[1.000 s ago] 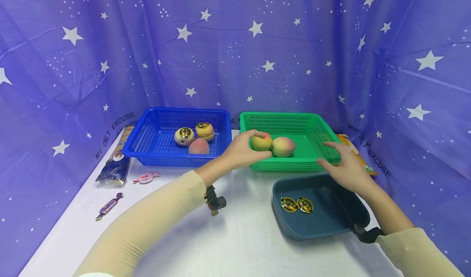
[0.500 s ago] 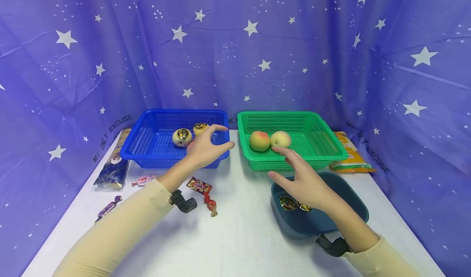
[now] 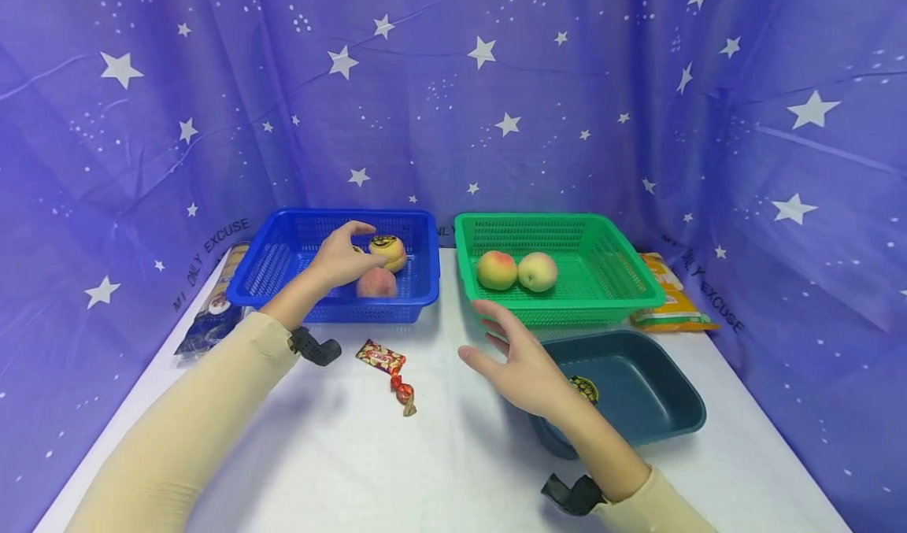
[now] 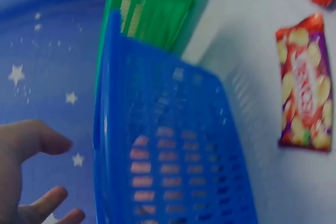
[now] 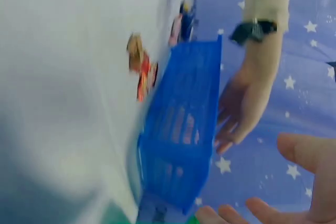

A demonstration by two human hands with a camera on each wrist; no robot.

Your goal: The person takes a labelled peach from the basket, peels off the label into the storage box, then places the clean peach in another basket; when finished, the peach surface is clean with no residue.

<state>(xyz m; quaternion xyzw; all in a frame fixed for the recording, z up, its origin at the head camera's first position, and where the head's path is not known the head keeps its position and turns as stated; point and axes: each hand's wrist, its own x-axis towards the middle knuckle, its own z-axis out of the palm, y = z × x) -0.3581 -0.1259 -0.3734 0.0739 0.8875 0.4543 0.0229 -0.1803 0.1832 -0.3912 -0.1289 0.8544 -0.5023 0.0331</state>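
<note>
My left hand [image 3: 343, 259] is over the blue basket [image 3: 407, 310], thumb and fingers spread apart with nothing between them in the left wrist view. Right by its fingertips are a yellow peach [image 3: 397, 259] with a black-and-gold sticker and a pinkish peach [image 3: 377, 283]. Another stickered peach is mostly hidden behind this hand. My right hand [image 3: 527, 371] hangs in the air at the near left corner of the dark teal bin [image 3: 638, 375], fingers loosely extended and holding nothing. One round black-and-gold item [image 3: 584, 389] shows in the bin; the arm covers part of it.
Two peaches [image 3: 517, 271] lie in the green basket [image 3: 567, 312]. A nut-printed red wrapper [image 3: 380, 356] and a red twist-wrapped candy [image 3: 403, 392] are on the white table. A blue bag [image 3: 209, 320] stands far left, an orange packet [image 3: 676, 305] right. Starry purple curtains surround the table.
My left hand has moved left from the green basket to the blue one. My right hand has swung left from above the bin's far right side. Both stay without anything held.
</note>
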